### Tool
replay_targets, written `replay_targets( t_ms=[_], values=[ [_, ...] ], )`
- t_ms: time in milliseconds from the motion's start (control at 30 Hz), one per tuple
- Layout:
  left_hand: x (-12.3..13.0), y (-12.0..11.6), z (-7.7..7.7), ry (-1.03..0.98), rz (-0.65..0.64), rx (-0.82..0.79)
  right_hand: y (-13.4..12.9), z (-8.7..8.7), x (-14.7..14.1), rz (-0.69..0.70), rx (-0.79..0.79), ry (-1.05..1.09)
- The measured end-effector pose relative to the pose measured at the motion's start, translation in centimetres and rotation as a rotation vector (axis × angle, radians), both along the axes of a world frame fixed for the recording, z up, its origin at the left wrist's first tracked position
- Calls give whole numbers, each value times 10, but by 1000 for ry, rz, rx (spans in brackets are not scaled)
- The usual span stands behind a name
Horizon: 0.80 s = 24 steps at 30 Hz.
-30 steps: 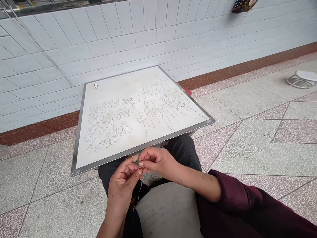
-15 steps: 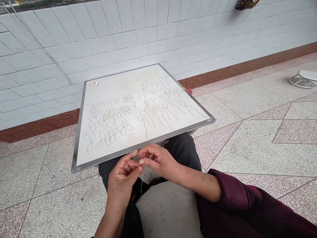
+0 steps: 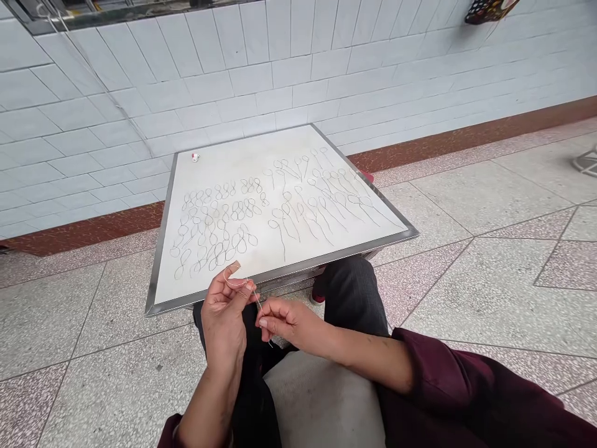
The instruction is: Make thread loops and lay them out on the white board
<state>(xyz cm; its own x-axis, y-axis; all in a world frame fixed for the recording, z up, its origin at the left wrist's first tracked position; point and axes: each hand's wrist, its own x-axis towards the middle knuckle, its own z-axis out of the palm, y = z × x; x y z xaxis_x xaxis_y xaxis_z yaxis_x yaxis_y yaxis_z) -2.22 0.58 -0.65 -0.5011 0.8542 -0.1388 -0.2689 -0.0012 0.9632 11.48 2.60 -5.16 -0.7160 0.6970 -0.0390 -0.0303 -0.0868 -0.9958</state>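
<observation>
A thin pale wire [image 3: 257,300] runs between my two hands, near the front edge of the white-topped table [image 3: 280,143]. My left hand [image 3: 224,323] pinches it between thumb and fingers, with a loop of it curving up around the forefinger. Lower and to the right, my right hand [image 3: 293,323] is closed on the straight part, whose loose end hangs below the fingers. Several figure-eight wire loops [image 3: 181,272] lie in rows on the table's left half. On its right half lie several single-loop wires [image 3: 283,239] with straight tails.
A small white-and-red object [image 3: 194,157] sits at the table's far left corner. Behind the table stands a white tiled wall [image 3: 261,74]. My knees [image 3: 352,286] are against the near side, and a grey cushion-like surface [image 3: 326,398] lies between my legs. A stool [image 3: 586,163] stands at far right.
My hands have moved apart: the right has drawn down along the wire, the left has risen slightly. A loop now shows at my left forefinger. The view has shifted slightly left.
</observation>
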Motion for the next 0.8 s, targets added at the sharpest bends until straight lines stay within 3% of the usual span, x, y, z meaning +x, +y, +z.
replay_targets(
  t_ms=[200,367,633,800],
  values=[
    [-3,0,0,-22,49,39,-4,-2,1,-15,273,-113],
    [-4,0,3,-48,97,78,-4,-5,2,-11,400,-135],
    [-10,4,4,-23,222,149,-11,-5,1,30,176,-127],
    [-10,4,4,-28,221,130,-16,-11,0,55,87,-67]
  ],
)
